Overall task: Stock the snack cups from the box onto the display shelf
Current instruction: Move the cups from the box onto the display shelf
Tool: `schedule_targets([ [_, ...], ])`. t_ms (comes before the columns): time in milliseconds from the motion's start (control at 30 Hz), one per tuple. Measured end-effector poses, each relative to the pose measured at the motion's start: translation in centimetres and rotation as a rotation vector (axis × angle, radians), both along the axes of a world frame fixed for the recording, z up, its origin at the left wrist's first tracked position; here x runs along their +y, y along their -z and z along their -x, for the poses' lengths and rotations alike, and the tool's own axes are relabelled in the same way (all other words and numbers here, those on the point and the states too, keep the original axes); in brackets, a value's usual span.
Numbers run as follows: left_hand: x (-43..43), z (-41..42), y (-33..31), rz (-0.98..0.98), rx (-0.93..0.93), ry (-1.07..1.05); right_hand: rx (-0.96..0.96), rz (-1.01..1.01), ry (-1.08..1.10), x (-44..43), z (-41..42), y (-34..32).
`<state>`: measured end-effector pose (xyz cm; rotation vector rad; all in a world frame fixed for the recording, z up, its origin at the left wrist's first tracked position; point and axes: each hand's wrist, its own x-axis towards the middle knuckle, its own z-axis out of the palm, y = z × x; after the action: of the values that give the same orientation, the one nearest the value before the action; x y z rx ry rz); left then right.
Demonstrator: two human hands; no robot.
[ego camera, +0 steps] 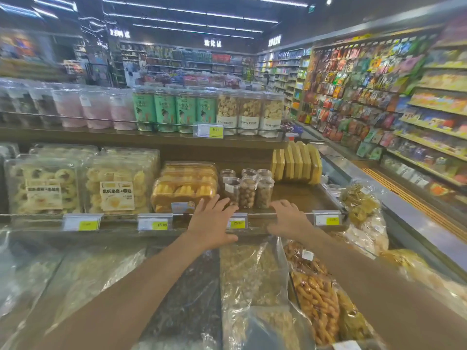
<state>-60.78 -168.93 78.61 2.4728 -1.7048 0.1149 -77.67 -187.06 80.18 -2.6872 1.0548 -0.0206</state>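
Note:
Several clear snack cups [247, 188] with brown nuts and sweets stand in two rows on the brown display shelf [303, 195]. My left hand [211, 221] reaches toward them with fingers spread, just in front of the leftmost cup, holding nothing. My right hand [288, 215] hovers at the shelf's front rail, fingers relaxed, empty, just right of the cups. No box is in view.
Yellow cake boxes [184, 190] and cookie trays [118, 185] stand left of the cups, yellow packs [295, 160] behind right. Price tags [237, 222] line the rail. Bagged bulk snacks [252, 274] lie below my arms. Jars [164, 112] fill the upper shelf.

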Motion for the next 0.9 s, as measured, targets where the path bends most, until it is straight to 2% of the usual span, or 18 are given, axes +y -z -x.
schedule_targets([
  [200,10.5,1.6,1.9,-0.009,0.004,0.033,-0.016,0.089,-0.003,10.6,1.6,2.2],
  [500,23.3,6.4,7.7,-0.12,0.031,0.065,-0.08,0.062,0.049,26.7,8.5,8.8],
  [667,27.2,10.6,10.5,-0.133,0.092,0.122,-0.124,0.006,0.059,32.5,14.0,12.1],
  [900,28.6,18.5,12.7,-0.184,0.057,0.226,-0.095,-0.037,0.12,36.1,24.2,15.6],
])
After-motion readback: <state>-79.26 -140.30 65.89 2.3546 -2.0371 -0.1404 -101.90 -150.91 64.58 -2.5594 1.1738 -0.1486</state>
